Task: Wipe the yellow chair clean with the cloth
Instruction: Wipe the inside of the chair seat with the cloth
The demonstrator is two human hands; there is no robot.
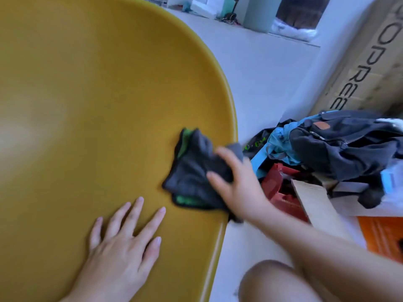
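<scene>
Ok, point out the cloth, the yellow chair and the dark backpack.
cloth [192,171], head view, its grey middle.
yellow chair [98,94], head view, bare seat surface.
dark backpack [340,144], head view, its dark body.

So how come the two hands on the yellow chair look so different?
The left hand lies flat, fingers spread, holding nothing; the right hand presses the dark cloth. The left hand looks sharp; the right hand looks blurred. The left hand sits further in; the right hand is near the chair's edge. Both are bare.
</scene>
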